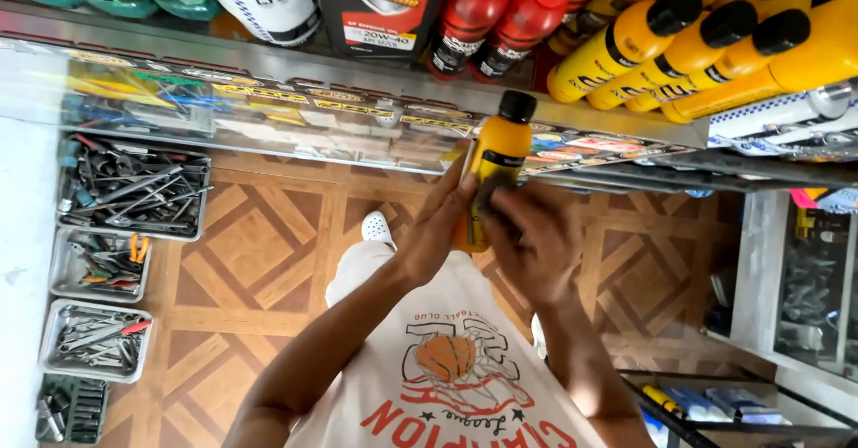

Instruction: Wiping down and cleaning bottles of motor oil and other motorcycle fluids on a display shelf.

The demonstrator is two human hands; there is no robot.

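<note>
Bottle: yellow bottle (494, 173) with black cap, upright, below the shelf (357, 77) edge.
Left hand (440, 225): grasping the bottle's left side.
Right hand (527, 238): wrapped around its front.
Floor-side: tool trays (134, 189).

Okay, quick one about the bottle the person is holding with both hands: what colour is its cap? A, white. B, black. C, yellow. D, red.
B: the yellow bottle, gripped between the left hand and the right hand, is topped by a black cap, like the black caps on the yellow bottles on the shelf above it.
</note>
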